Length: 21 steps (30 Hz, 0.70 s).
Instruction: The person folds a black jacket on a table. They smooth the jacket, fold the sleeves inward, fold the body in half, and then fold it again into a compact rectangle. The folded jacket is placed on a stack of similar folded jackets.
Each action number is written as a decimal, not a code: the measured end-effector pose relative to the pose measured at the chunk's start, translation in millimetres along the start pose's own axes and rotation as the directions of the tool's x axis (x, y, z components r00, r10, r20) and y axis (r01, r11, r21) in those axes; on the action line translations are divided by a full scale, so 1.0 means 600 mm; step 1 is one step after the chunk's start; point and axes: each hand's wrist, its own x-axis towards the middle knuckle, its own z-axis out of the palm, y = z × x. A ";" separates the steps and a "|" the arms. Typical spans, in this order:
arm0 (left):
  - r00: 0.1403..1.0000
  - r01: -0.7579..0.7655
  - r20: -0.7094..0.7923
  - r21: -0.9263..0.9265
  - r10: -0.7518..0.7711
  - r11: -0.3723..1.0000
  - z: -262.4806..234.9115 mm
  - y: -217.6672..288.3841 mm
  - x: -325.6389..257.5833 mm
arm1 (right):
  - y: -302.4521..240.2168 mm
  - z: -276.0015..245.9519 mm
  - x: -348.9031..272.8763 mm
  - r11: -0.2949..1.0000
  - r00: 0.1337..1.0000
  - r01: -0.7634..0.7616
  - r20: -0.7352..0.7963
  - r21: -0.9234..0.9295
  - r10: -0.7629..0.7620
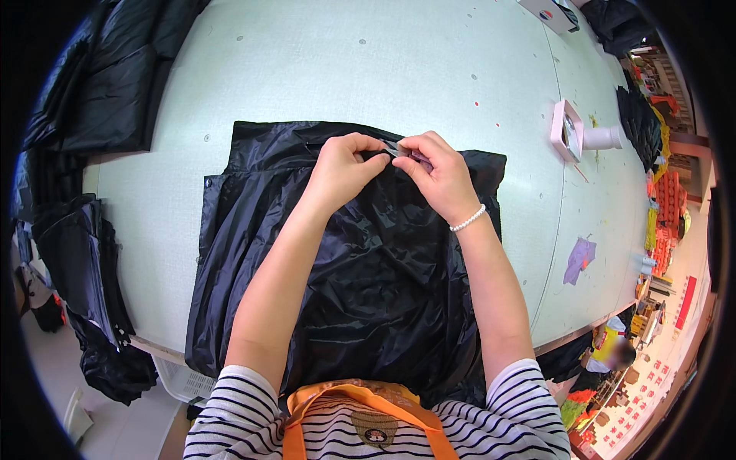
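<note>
A shiny black garment (368, 261) of thin, wrinkled fabric lies spread on the pale table in front of me, with snaps along its left edge. Both hands meet over its far part. My left hand (345, 170) is closed in a pinch, thumb against forefinger. Opposite it, my right hand (441, 172), with a white bead bracelet on the wrist, also pinches. Between the fingertips shows a small greyish, shiny piece (394, 148); its kind is too small to tell, and the fingers cover part of it.
Folded black fabric (115, 100) is stacked at the far left, and more black pieces (80, 268) hang over the left edge. On the pale table (345, 69), a pink tray (566, 132), a light spool-like cylinder (602, 138) and a purple scrap (579, 259) lie right.
</note>
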 end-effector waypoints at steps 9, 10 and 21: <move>1.000 0.001 0.004 0.022 -0.001 1.000 0.000 0.000 0.002 | -0.001 -0.009 0.001 0.997 0.999 0.023 0.029 -0.077 -0.021; 1.000 0.003 0.001 0.026 -0.003 1.000 0.000 0.002 0.001 | 0.001 -0.009 0.000 0.996 0.999 0.031 0.019 -0.089 -0.029; 0.997 -0.054 0.045 -0.163 0.062 0.985 -0.002 0.000 0.001 | -0.011 0.000 0.000 0.965 0.991 0.134 0.008 -0.227 -0.136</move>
